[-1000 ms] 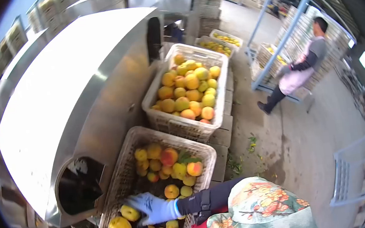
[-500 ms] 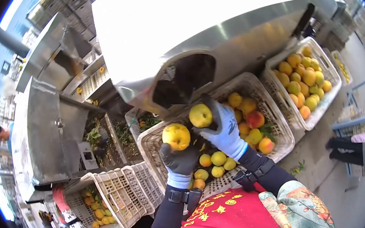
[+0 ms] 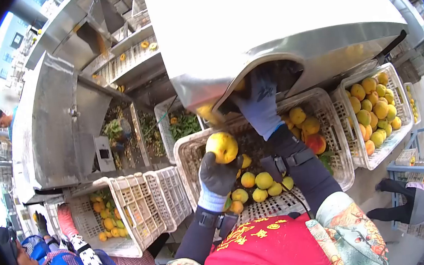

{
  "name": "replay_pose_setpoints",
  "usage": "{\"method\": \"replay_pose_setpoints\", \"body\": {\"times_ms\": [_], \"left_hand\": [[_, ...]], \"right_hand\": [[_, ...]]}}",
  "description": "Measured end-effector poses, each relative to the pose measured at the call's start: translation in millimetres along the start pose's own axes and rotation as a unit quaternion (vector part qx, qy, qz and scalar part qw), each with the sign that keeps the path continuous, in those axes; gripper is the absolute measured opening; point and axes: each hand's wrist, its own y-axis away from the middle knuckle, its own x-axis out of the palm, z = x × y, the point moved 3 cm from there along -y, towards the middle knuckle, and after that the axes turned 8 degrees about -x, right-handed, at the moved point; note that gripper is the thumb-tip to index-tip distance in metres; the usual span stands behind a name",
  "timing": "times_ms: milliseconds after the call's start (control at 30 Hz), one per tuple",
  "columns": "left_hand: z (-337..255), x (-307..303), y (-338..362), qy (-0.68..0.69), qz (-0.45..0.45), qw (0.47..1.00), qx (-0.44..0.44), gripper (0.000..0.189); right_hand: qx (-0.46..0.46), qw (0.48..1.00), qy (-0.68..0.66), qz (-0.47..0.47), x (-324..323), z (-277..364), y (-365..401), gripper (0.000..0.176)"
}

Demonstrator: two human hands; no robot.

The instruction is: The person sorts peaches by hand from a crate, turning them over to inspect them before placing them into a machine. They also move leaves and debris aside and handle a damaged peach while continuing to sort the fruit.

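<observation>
My left hand (image 3: 218, 175), in a grey-and-blue work glove, is closed around a yellow peach (image 3: 221, 147) above the near-left part of a white plastic crate (image 3: 183, 149). My right hand (image 3: 261, 103), gloved alike, reaches into the dark opening of a metal machine (image 3: 275, 46). Its fingers are partly lost in shadow, and a sliver of a yellow peach (image 3: 239, 84) shows at the fingertips. Beside the opening's lower left edge is a blurred yellow shape (image 3: 210, 114). Yellow and reddish peaches (image 3: 264, 180) lie in the crate beneath both hands.
Another crate (image 3: 363, 152) full of peaches stands at right. To the left are stacked crates (image 3: 140, 203) and a metal housing (image 3: 44, 130) beside bins of leaves. A co-worker (image 3: 75, 263) sits at lower left, and another person's legs (image 3: 402, 199) show at right.
My right hand has moved from above the crate, where it held a peach, up into the machine opening. My left hand keeps its peach. The view has shifted, and a blurred yellow shape has appeared.
</observation>
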Motion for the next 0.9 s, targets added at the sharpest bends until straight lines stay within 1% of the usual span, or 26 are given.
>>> {"method": "replay_pose_setpoints", "body": {"times_ms": [33,67,133,200,233,267,300,367,400,433,467,500,533,600,667,700,733,767,800,833,867,900], "left_hand": [[-1.6,4.5,-5.8,0.023,0.027,0.999,-0.010,0.054],[-2.3,12.8,-11.0,0.046,0.045,0.998,-0.023,0.054],[-2.7,14.0,-12.5,0.097,0.082,0.990,-0.063,0.055],[-3.8,19.4,-10.3,0.089,0.070,0.992,-0.050,0.056],[-1.8,24.3,-11.3,0.084,0.058,0.994,-0.040,0.057],[0.4,35.0,-12.1,0.035,0.065,0.997,-0.005,0.061],[4.6,42.5,-10.5,0.099,0.092,0.991,-0.021,0.066],[13.0,49.8,-2.8,0.008,0.024,1.000,-0.016,0.066],[12.8,45.2,0.3,0.020,0.041,0.999,-0.020,0.064],[10.5,49.7,1.3,0.025,0.071,0.996,-0.039,0.061],[10.7,47.2,2.0,0.011,0.054,0.998,-0.044,0.059],[12.3,42.1,2.3,-0.001,0.035,0.998,-0.048,0.056],[13.0,35.6,1.9,0.000,0.036,0.998,-0.048,0.056],[9.5,26.2,-5.3,-0.119,0.023,0.992,-0.013,0.050],[9.6,37.1,-11.2,-0.107,0.032,0.994,-0.008,0.049],[11.1,40.8,-13.9,-0.094,0.034,0.995,-0.007,0.048],[12.7,42.2,-18.6,-0.083,0.020,0.996,0.018,0.046],[13.6,38.3,-18.2,-0.083,0.024,0.996,0.017,0.046],[14.8,27.6,-13.6,-0.118,-0.001,0.993,0.027,0.045],[14.0,19.2,-11.7,-0.152,-0.028,0.987,0.036,0.044],[13.0,10.9,-12.2,-0.211,-0.107,0.971,0.012,0.045],[15.0,-2.3,-12.2,-0.299,-0.167,0.939,-0.009,0.042]], "right_hand": [[0.016,1.000,-0.001,0.010,-2.1,2.8,-12.5,0.080],[0.012,1.000,-0.006,0.013,-6.1,6.3,-13.1,0.080],[-0.015,0.991,0.019,-0.135,-28.6,10.5,-8.1,0.072],[-0.146,0.987,-0.051,-0.041,-63.2,31.1,6.9,0.062],[0.128,0.913,-0.351,0.164,-87.6,52.9,10.7,0.055],[-0.027,0.923,-0.351,0.156,-82.0,61.8,27.5,0.066],[-0.061,0.957,-0.202,0.200,-79.4,73.6,51.4,0.079],[-0.004,0.982,-0.108,0.157,-75.0,80.5,74.9,0.092],[-0.005,0.982,-0.107,0.154,-72.2,76.0,75.2,0.092],[0.002,0.977,-0.160,0.140,-70.2,68.5,72.5,0.094],[0.012,0.969,-0.213,0.128,-70.3,63.8,72.9,0.097],[0.014,0.969,-0.212,0.127,-71.8,61.5,75.7,0.097],[0.000,0.970,-0.199,0.138,-72.7,60.2,77.7,0.097],[-0.021,0.972,-0.183,0.147,-76.1,59.8,72.8,0.097],[0.013,0.969,-0.209,0.130,-84.3,58.6,65.2,0.095],[0.012,0.970,-0.204,0.129,-82.2,54.1,65.0,0.095],[0.005,0.974,-0.200,0.109,-78.9,48.6,64.3,0.094],[-0.002,0.977,-0.196,0.087,-76.3,44.3,61.2,0.094],[0.007,0.981,-0.182,0.062,-75.2,40.9,58.5,0.092],[0.006,0.981,-0.181,0.063,-72.2,36.4,52.4,0.092],[-0.020,0.987,-0.154,0.040,-69.2,30.4,43.8,0.090],[-0.041,0.991,-0.128,0.022,-64.4,25.2,37.5,0.089]]}}
